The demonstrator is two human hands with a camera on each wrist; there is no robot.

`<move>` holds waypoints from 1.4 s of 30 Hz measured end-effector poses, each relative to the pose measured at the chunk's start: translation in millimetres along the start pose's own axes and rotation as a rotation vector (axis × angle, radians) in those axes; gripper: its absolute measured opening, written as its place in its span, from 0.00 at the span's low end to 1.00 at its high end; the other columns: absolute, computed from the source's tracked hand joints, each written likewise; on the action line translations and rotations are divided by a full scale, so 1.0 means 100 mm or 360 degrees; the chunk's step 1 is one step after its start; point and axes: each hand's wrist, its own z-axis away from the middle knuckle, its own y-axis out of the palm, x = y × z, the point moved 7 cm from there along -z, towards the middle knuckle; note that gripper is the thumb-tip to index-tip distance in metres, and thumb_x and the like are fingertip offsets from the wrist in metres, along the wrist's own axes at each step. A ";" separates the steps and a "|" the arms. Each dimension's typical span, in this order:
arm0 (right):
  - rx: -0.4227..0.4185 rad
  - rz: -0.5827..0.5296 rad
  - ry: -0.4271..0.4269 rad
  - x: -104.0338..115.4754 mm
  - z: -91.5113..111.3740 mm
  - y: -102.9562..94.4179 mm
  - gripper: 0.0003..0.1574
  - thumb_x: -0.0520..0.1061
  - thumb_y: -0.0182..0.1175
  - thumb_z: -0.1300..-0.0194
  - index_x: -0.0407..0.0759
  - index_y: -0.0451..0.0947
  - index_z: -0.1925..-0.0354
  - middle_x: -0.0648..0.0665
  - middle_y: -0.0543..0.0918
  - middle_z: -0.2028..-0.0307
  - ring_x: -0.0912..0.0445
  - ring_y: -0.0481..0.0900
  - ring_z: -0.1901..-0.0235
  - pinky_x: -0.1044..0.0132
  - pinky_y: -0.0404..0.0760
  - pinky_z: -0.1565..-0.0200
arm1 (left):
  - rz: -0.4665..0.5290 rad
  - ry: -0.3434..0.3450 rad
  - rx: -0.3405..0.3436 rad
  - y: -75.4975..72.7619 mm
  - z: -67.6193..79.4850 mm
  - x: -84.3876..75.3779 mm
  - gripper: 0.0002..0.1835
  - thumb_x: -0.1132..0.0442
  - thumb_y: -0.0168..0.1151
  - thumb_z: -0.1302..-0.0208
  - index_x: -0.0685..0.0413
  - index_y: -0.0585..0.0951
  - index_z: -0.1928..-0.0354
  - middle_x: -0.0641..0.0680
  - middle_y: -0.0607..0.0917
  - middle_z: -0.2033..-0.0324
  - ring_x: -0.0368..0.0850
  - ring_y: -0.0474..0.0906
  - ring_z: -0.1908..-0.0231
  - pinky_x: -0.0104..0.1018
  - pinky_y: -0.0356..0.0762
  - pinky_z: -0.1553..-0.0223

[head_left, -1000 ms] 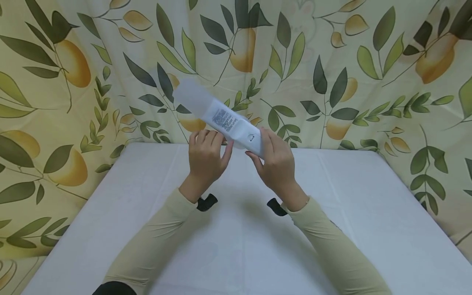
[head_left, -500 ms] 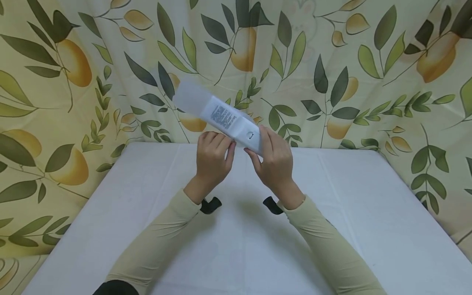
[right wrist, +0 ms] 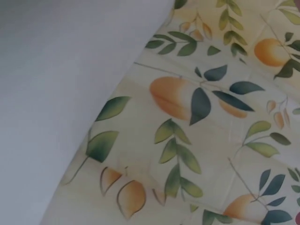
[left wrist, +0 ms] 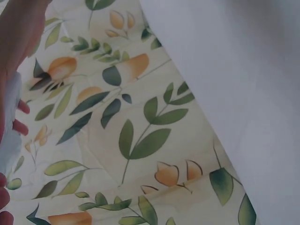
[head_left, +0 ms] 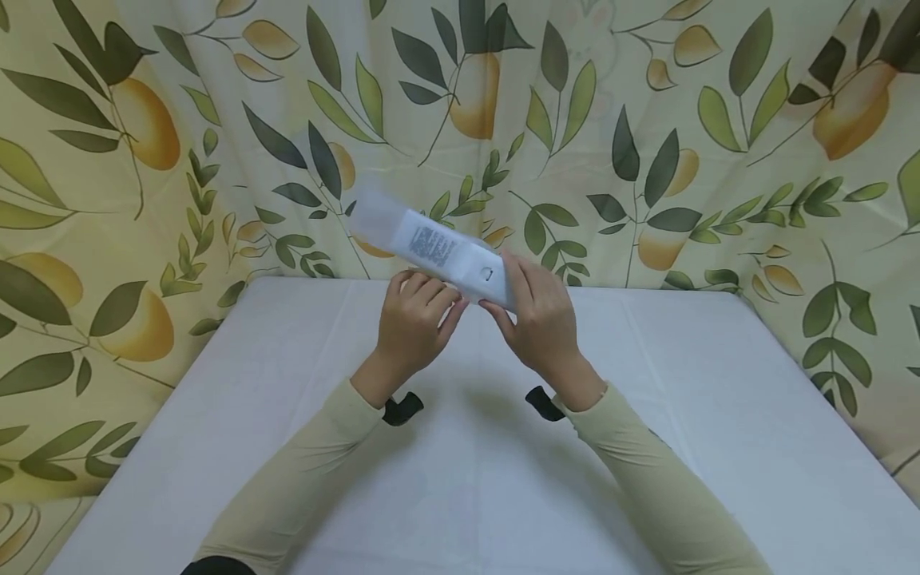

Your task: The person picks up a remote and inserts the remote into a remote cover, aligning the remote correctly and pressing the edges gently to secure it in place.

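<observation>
A long white package (head_left: 460,259) slants above the far part of the table, bearing a dark printed text block and a small dark mark near its right end. From its upper left end a see-through plastic sleeve (head_left: 377,220) sticks out. My right hand (head_left: 542,319) grips the right end, thumb below and fingers over the side. Beneath its lower edge, my left hand (head_left: 417,323) has curled fingers and thumb pinching at the middle; the fingertips are partly hidden. The left wrist view catches only a strip of the package (left wrist: 10,122) among fingers. The right wrist view barely includes fingertips.
A white-covered table (head_left: 467,479) lies under both hands. Behind it and at its sides hangs a curtain (head_left: 647,80) printed with leaves and fruit. Black wrist-camera mounts (head_left: 404,409) show at both cuffs.
The package's sleeved left end has dipped and the package lies flatter. My left hand has shifted rightward along its lower edge and slightly down. The right hand keeps its grip.
</observation>
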 end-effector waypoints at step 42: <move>0.0319 0.0080 -0.0630 -0.21 0.54 0.04 0.43 0.52 0.76 0.62 0.32 0.74 0.50 0.39 0.82 0.61 0.46 0.82 0.66 0.57 0.80 0.68 | 0.0068 0.0172 0.0414 0.23 0.15 0.09 0.08 0.57 0.64 0.42 0.53 0.83 0.64 0.52 0.83 0.66 0.49 0.77 0.59 0.51 0.68 0.43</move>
